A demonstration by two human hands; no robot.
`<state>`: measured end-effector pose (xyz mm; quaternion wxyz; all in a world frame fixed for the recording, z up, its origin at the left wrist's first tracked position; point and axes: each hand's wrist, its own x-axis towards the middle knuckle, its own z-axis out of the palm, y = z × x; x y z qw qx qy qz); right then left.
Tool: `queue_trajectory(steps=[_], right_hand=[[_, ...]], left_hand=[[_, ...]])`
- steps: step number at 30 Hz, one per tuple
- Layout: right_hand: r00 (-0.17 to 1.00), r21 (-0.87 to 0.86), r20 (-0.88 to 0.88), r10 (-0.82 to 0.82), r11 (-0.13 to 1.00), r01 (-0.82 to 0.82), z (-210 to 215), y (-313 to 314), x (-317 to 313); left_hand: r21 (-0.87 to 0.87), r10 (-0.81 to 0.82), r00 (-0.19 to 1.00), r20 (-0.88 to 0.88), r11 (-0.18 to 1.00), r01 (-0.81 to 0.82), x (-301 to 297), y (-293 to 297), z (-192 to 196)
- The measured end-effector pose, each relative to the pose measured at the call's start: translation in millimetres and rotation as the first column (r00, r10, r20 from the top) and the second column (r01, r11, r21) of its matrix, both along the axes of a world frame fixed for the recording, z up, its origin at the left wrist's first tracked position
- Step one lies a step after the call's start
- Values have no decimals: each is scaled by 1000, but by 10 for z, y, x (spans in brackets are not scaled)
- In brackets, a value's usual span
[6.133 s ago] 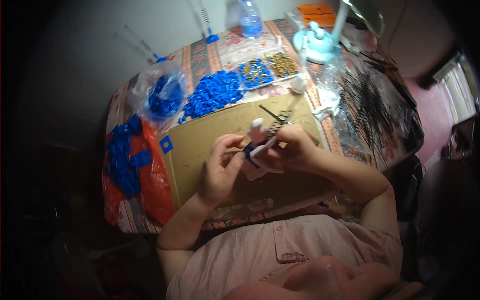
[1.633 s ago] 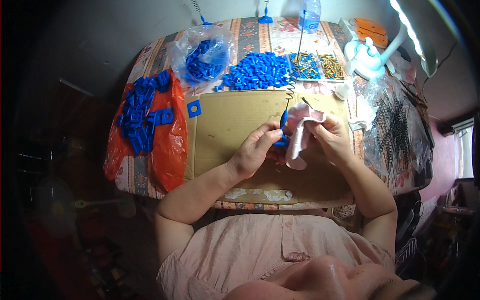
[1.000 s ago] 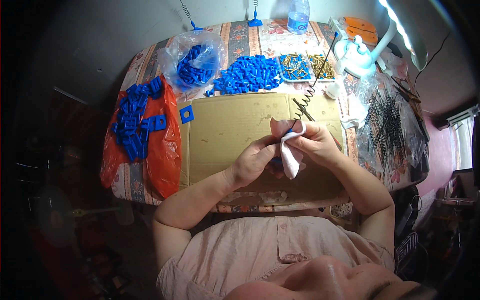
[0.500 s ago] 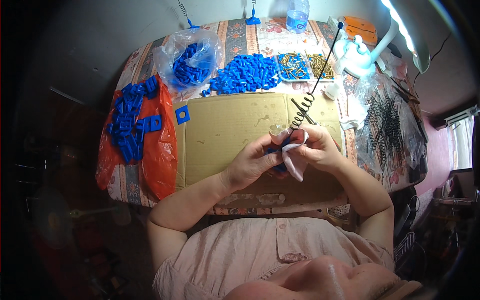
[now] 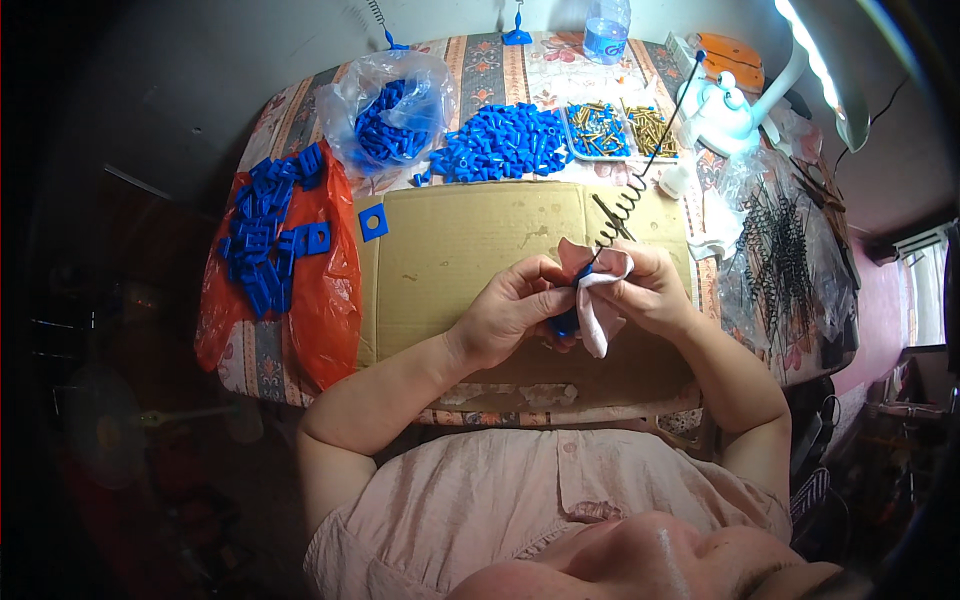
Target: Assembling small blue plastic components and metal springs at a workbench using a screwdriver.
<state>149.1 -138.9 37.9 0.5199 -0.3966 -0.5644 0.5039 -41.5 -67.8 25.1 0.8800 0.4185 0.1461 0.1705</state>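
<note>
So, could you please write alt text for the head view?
A person's left hand holds the blue base of a coiled black rod while the right hand holds a pale pink cloth against it, above brown cardboard. Small blue parts are piled beyond.

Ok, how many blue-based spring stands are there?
3: one spring stand in the hands, partly under cloth; one behind the clear bag; one left of the bottle. More may be hidden.
</note>
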Motion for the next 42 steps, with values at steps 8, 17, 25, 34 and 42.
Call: queue_trajectory(steps=[8,17,25,34,42], right_hand=[[980,-147,-194,38,987,-67,-31,26,-5],[998,-179,-20,-66,982,61,-1,2,-156],[959,-223,-272,84,963,-148,-58,82,-3],[882,-327,-464,-86,942,-81,-173,122,90],[815,-362,-535,-220,932,14,-221,212,170]], left_hand=[[-136,-24,999,-32,991,20,-3,-2,39],[326,199,979,-53,930,-171,63,-135,-30],[-36,-43,999,-6,998,42,0,-1,97],[-110,21,1000,-6,994,-22,-32,98,32],[140,109,989,-100,986,-94,-26,28,58]])
